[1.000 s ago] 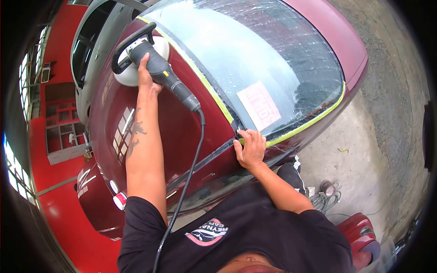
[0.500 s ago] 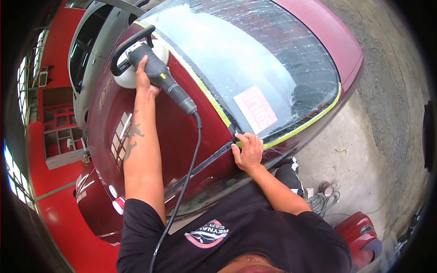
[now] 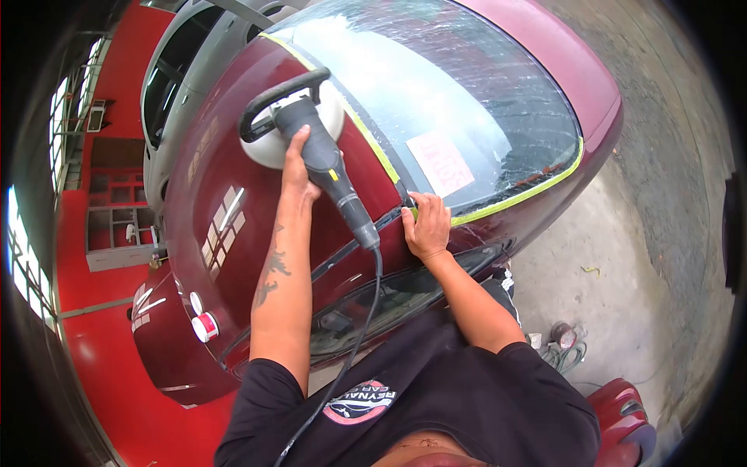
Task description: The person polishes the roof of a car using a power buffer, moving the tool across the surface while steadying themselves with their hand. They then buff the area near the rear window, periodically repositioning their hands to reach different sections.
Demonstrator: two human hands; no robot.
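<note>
The polisher is gripped at its grey body by the left hand, fingers wrapped tight round it. Its white pad is pressed flat on the maroon roof panel, just beside the yellow masking tape along the windscreen edge. A black loop handle is seen at the tool's far end, w/ nothing holding it. The black power cord is trailed from the tool's near end down past the forearm to the black shirt. The right hand is laid open, fingers spread, on the car's pillar at the windscreen corner (nothing is held, only touched). A pink sticker is seen on the glass, near the fingertips. A grey car is parked beyond, next to the maroon one.
</note>
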